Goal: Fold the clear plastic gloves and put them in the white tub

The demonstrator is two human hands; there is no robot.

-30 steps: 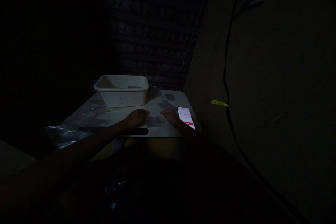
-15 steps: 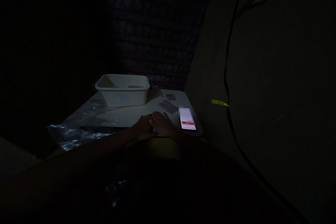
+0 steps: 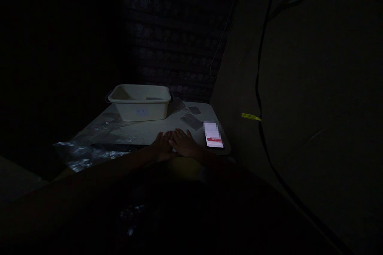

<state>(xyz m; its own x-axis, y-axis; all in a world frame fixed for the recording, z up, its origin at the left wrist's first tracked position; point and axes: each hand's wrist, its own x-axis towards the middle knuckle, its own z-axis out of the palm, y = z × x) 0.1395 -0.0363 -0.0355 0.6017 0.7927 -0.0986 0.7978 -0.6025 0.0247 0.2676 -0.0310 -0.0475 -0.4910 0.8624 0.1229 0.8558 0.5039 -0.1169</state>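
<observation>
In dim light, my left hand [image 3: 163, 145] lies palm down at the near edge of a white table [image 3: 143, 129], fingers stretched forward. My right hand [image 3: 184, 143] rests flat beside it, its fingers also extended and touching or slightly overlapping the left. Neither hand holds anything that I can see. A phone [image 3: 213, 134] with a lit screen and a red band lies just right of my right hand. Beyond the hands, a dark flat packet [image 3: 191, 121] and a smaller dark piece [image 3: 194, 110] lie on the tabletop.
A cream plastic tub [image 3: 140, 110] stands at the back left of the table. Crumpled clear plastic [image 3: 80, 157] hangs over the left front edge. Along the wall at right runs a black cable [image 3: 257, 83] with a yellow tag [image 3: 250, 117].
My hands have shifted very slightly, with the left fingers a little more spread out. The tub, the phone and the packets have stayed in place.
</observation>
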